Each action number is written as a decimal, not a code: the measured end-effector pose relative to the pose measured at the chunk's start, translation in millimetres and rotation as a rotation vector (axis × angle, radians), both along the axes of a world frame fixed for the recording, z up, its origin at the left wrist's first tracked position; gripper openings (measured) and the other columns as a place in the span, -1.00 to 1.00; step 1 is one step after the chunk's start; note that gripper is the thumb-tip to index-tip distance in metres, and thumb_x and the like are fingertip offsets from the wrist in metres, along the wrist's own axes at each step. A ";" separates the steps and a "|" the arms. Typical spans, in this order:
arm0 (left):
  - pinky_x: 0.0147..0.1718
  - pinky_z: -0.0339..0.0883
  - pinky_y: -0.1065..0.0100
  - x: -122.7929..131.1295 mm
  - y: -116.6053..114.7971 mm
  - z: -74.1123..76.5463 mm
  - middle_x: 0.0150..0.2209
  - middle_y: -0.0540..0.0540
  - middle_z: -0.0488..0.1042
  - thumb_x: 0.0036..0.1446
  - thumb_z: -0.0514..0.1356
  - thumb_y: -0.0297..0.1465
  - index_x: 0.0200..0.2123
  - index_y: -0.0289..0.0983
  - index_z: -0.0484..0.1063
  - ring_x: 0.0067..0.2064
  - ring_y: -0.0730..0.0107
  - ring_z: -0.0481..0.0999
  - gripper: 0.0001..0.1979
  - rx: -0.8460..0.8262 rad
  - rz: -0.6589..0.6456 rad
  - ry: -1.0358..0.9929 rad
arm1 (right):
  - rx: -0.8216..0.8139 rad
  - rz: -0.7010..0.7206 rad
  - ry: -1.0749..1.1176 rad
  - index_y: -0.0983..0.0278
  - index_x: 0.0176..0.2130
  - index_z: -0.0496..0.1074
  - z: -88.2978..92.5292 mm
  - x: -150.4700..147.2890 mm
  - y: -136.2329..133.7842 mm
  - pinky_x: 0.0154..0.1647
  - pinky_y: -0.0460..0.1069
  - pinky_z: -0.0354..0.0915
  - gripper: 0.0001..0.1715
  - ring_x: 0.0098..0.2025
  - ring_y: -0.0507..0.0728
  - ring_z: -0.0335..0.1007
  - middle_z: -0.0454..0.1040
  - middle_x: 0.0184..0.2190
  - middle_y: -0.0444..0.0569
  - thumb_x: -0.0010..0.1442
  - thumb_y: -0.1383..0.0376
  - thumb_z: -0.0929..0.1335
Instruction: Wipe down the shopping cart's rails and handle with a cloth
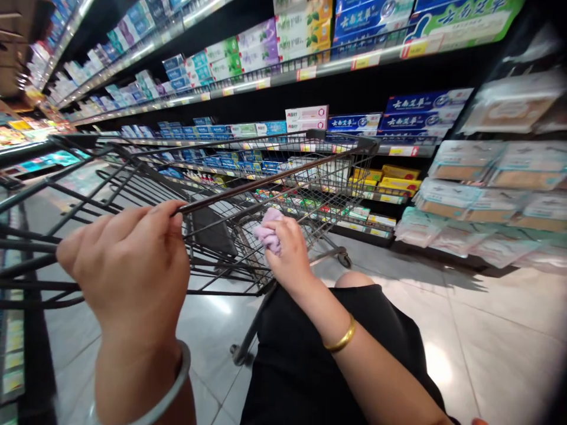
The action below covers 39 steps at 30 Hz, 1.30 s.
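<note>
My left hand (133, 260) is closed around the top rail of a dark metal shopping cart (266, 183), at the left of the view. Crumpled in my right hand (290, 251) is a light purple cloth (268, 231), gripped by the fingers at the cart's near side. Behind the cloth runs the wire mesh of the cart; whether the cloth touches it I cannot tell. A pale bangle circles the left wrist and a gold one the right.
Shelves of boxed toothpaste (372, 23) rise beyond the cart. Packaged goods hang on a rack (500, 177) at the right. A cart wheel (344, 258) rests on the tiled floor (443, 319). Another shelf edge (13, 354) stands at the far left.
</note>
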<state>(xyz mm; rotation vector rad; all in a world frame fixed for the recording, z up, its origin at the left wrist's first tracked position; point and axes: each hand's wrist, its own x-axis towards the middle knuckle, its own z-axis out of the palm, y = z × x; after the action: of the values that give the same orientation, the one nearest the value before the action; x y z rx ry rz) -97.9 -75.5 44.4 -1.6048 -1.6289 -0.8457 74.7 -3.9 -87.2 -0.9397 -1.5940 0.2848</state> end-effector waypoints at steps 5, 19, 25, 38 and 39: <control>0.00 0.15 0.00 9.5 -11.0 -3.4 -0.12 -0.20 0.61 0.39 0.02 -0.17 0.06 -0.15 0.57 -0.10 0.02 0.45 -0.59 -0.003 0.000 0.077 | 0.024 0.060 0.020 0.18 0.01 0.47 4.3 -0.6 0.0 0.24 0.15 0.33 -0.48 0.17 0.22 0.34 0.44 0.02 0.06 0.06 0.50 0.33; -0.05 0.15 -0.08 24.6 1.7 -7.8 -0.16 -0.23 0.62 0.37 0.00 -0.29 0.03 -0.17 0.54 -0.14 -0.03 0.42 -0.65 0.032 0.106 0.100 | 0.386 0.205 -0.062 0.14 0.09 0.37 56.5 -22.2 1.4 0.25 0.11 0.32 -0.47 0.18 0.17 0.35 0.46 0.08 0.02 0.15 0.49 0.34; -0.08 0.08 -0.04 26.5 9.8 -14.8 -0.22 -0.17 0.60 0.31 0.10 -0.33 -0.01 -0.11 0.47 -0.19 0.04 0.40 -0.76 0.109 0.122 0.166 | 0.331 0.013 0.183 0.14 0.13 0.28 57.4 -19.1 28.8 0.22 0.15 0.34 -0.42 0.13 0.19 0.40 0.48 0.05 0.03 0.15 0.47 0.34; 0.04 0.17 -0.12 19.8 6.1 -19.9 0.05 -0.21 0.57 0.24 0.18 -0.27 0.36 0.00 0.26 0.02 -0.14 0.50 -0.39 0.005 0.048 0.102 | 0.424 0.130 0.043 0.13 0.06 0.42 62.6 -16.4 37.0 0.37 0.23 0.27 -0.47 0.36 0.21 0.27 0.48 0.14 0.03 0.12 0.48 0.34; 0.04 0.19 -0.15 19.8 4.7 -19.2 0.10 -0.20 0.56 0.23 0.18 -0.27 0.40 0.05 0.20 0.06 -0.18 0.51 -0.33 0.003 0.038 0.104 | 0.450 0.186 0.021 0.13 0.08 0.41 62.4 -18.4 33.0 0.39 0.21 0.26 -0.45 0.39 0.20 0.23 0.47 0.17 0.03 0.12 0.48 0.34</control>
<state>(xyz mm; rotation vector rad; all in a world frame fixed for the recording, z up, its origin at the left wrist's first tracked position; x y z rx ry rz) -78.0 -70.8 25.2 -1.5844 -1.5790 -0.7332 56.3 29.1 -24.8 -0.4424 -1.6368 0.0563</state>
